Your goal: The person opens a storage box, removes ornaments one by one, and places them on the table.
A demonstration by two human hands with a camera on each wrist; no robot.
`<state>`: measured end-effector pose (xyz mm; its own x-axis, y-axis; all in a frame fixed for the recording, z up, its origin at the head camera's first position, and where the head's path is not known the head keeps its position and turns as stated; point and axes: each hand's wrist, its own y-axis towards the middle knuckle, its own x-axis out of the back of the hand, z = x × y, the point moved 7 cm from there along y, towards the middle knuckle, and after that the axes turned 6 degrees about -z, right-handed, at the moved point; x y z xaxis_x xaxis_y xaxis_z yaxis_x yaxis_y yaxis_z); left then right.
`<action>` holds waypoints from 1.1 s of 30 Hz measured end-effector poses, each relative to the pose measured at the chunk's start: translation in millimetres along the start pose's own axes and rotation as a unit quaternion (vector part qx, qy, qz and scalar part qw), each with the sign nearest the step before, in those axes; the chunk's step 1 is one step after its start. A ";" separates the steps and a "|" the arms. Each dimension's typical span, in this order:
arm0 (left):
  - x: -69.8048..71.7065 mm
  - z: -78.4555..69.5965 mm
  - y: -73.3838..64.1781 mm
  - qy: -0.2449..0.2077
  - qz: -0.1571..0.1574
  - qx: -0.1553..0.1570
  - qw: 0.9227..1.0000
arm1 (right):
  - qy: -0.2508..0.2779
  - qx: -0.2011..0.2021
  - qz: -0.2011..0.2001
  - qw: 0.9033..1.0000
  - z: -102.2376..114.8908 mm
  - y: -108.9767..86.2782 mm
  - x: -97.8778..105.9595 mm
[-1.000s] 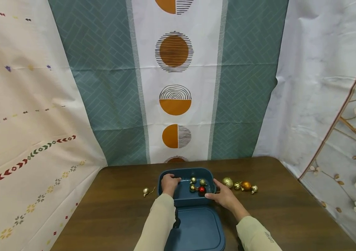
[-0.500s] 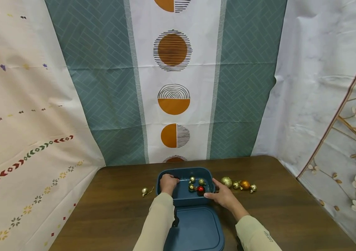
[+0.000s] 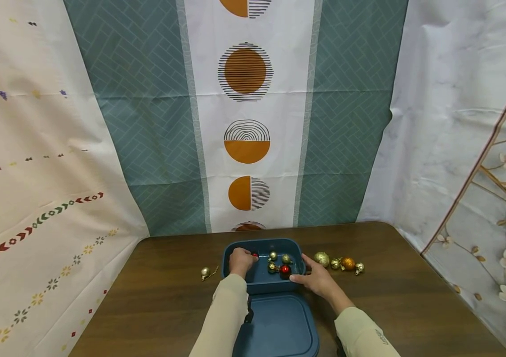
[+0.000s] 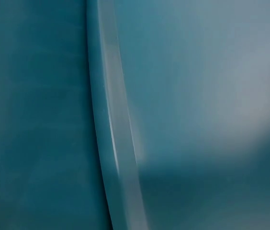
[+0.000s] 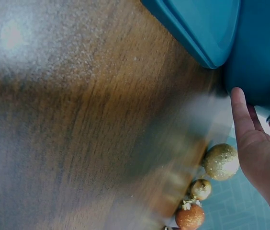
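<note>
A blue rectangular box (image 3: 263, 287) stands near the table's back edge in the head view. My left hand (image 3: 241, 263) reaches inside its left end, fingers bent, and pinches a red bauble (image 3: 254, 255) that shows just past the fingertips; most of it is hidden behind the hand. At the box's right end my right hand (image 3: 319, 280) holds the corner, thumb at the front and fingers along the side. Several small gold baubles (image 3: 273, 256) and another red bauble (image 3: 285, 270) lie in the box. The right wrist view shows that hand's thumb (image 5: 240, 108) against the outer wall.
In front of the box lies its blue lid (image 3: 279, 325), seen close up in the left wrist view. A pale gold bauble (image 3: 205, 272) with a cord lies to the left. To the right sit gold baubles (image 3: 321, 258) and an orange bauble (image 3: 348, 263).
The red bauble at my left fingertips has come into sight. Both hands stay at the box; the whole head view shifted slightly.
</note>
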<state>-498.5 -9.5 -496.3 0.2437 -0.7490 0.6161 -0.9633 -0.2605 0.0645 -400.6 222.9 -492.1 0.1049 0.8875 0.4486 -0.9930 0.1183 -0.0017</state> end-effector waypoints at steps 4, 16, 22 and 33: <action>-1.6 -0.6 0.7 0.009 0.006 -0.003 1.000 | 0.003 0.002 -0.002 1.000 -0.2 0.5 -0.4; -4.9 -2.9 2.2 0.039 0.006 -0.010 0.999 | -0.002 0.006 -0.005 1.000 -0.5 1.1 -0.1; -3.7 -4.8 1.6 0.031 0.020 -0.009 0.999 | 0.002 0.003 -0.001 1.000 -0.5 0.6 -0.3; 10.4 -13.5 4.1 0.024 0.018 -0.018 0.999 | 0.006 -0.001 0.003 1.000 -3.2 2.9 -2.4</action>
<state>-501.5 -10.1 -479.1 0.2038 -0.7269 0.6558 -0.9750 -0.2114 0.0687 -403.5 222.5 -496.0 0.0987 0.8933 0.4385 -0.9936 0.1128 -0.0061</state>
